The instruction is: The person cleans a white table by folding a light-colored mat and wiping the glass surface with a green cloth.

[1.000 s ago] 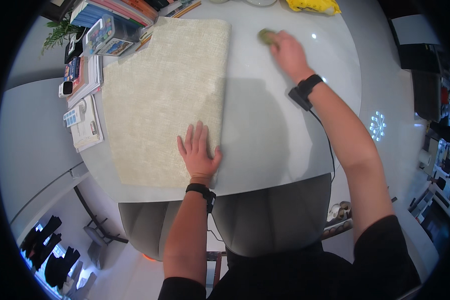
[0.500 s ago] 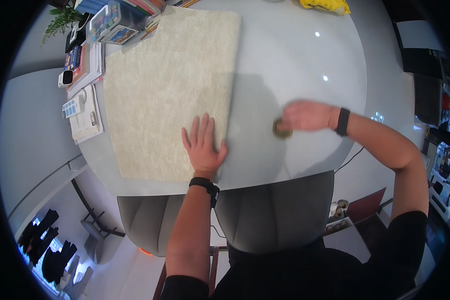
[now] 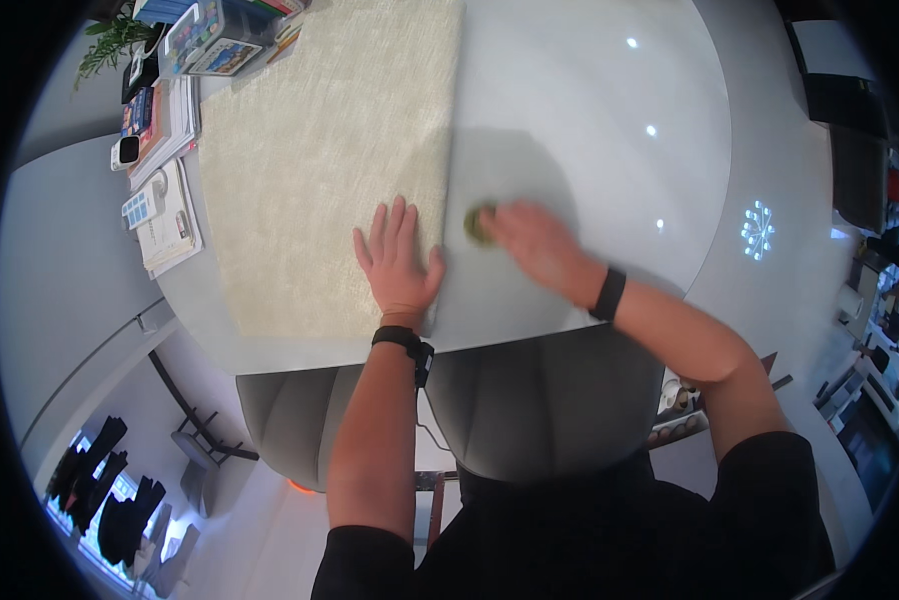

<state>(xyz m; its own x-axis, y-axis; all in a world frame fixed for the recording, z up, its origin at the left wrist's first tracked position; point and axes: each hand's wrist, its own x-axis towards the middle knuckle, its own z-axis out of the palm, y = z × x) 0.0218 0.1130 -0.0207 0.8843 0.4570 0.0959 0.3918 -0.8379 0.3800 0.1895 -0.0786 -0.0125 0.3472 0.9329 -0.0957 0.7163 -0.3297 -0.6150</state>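
Note:
My left hand (image 3: 402,268) lies flat with fingers spread on a cream, fibrous-patterned cloth (image 3: 310,170), close to its right edge. My right hand (image 3: 542,245) is closed, its fingertips gripping a small round olive-green object (image 3: 480,225). Motion blurs both, so the object's exact kind cannot be made out. It is at the bare white tabletop (image 3: 590,90), just right of the cloth's edge.
Along the table's left side are stacked books and papers (image 3: 175,125), a plastic box of colored markers (image 3: 210,40), a white remote-like device (image 3: 142,207) and a potted plant (image 3: 115,45). Grey padded chairs (image 3: 550,400) stand against the front edge.
My right hand has swept left with the round olive-green object, from the open tabletop to near the cloth's edge. My left hand stays pressed on the cloth. The view has shifted slightly.

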